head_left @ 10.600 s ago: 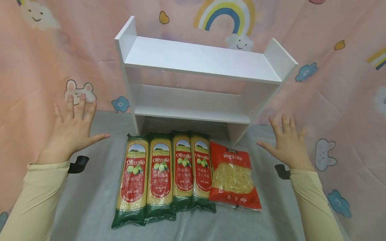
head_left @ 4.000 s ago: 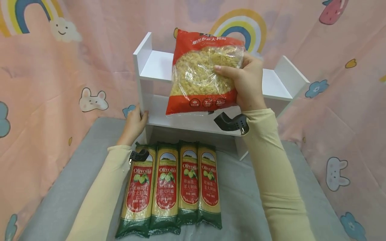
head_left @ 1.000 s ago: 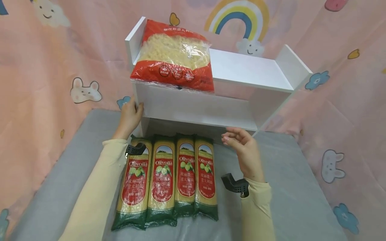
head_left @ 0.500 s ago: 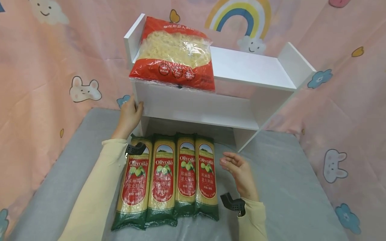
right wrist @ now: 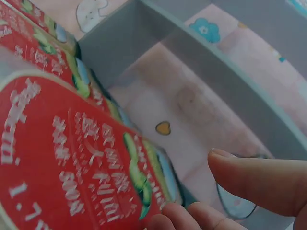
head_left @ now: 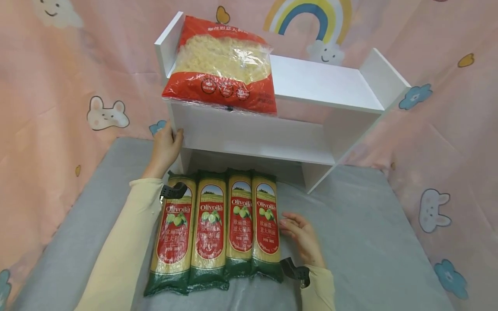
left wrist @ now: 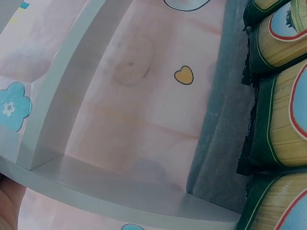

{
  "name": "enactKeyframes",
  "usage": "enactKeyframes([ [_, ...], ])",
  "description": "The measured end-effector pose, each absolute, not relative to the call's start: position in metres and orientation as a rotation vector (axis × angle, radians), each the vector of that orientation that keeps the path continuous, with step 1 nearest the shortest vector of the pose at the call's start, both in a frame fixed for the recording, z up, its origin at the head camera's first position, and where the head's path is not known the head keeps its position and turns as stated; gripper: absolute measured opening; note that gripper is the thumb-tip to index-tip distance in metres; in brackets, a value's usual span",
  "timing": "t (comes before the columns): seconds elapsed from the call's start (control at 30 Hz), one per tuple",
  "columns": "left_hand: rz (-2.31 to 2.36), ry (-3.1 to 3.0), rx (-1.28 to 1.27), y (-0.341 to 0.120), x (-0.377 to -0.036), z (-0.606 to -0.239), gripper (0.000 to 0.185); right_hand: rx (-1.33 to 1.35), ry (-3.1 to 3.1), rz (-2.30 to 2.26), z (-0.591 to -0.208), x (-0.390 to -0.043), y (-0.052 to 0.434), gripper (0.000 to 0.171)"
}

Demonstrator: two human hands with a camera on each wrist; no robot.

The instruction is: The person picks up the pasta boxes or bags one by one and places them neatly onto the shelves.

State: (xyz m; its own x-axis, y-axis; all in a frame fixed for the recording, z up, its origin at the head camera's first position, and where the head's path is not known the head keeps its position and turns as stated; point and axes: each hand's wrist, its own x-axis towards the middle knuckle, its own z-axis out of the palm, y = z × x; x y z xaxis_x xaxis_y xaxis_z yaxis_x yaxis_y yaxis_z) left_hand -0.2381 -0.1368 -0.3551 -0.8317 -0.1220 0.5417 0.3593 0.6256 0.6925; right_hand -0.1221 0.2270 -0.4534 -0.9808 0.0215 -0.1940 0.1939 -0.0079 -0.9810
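Observation:
A red bag of short pasta (head_left: 221, 65) lies on the left end of the white shelf's (head_left: 323, 82) top board. Several long spaghetti packs (head_left: 210, 229) lie side by side on the grey cloth in front of it. My left hand (head_left: 171, 136) grips the shelf's left side panel; the left wrist view shows the shelf's underside (left wrist: 96, 187) and the pack ends (left wrist: 283, 124). My right hand (head_left: 285, 222) lies with relaxed fingers against the right edge of the rightmost pack (head_left: 266, 224). In the right wrist view its fingertips (right wrist: 259, 179) are beside that pack's red label (right wrist: 62, 163).
A pink cloth printed with rainbows, rabbits and clouds (head_left: 432, 129) hangs behind and to both sides. The grey cloth (head_left: 362, 242) spreads out to the right of the packs. The shelf's middle board (head_left: 264, 147) and the right half of its top board hold nothing.
My right hand has come down from the shelf's front to the right edge of the rightmost spaghetti pack. My left hand has stayed on the shelf's side panel.

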Motion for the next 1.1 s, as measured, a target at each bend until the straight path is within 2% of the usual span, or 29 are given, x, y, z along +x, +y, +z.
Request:
enactKeyframes([
  [0.47, -1.139, -2.305, -0.179, -0.139, -0.237, -0.355, 0.017, 0.339, 2.39, -1.914, -0.473, -0.121, 0.213, 0.04],
  [0.77, -1.157, -2.31, -0.181, -0.137, -0.238, -0.355, 0.019, 0.279, 2.642, -1.557, -0.469, -0.118, 0.205, 0.053],
  [0.9, -1.167, -2.307, -0.184, -0.137, -0.238, -0.355, 0.018, 0.266, 2.608, -1.535, -0.468, -0.118, 0.205, 0.056],
  [1.1, -1.167, -2.308, -0.179, -0.138, -0.237, -0.356, 0.019, 0.244, 2.357, -1.717, -0.467, -0.118, 0.213, 0.046],
])
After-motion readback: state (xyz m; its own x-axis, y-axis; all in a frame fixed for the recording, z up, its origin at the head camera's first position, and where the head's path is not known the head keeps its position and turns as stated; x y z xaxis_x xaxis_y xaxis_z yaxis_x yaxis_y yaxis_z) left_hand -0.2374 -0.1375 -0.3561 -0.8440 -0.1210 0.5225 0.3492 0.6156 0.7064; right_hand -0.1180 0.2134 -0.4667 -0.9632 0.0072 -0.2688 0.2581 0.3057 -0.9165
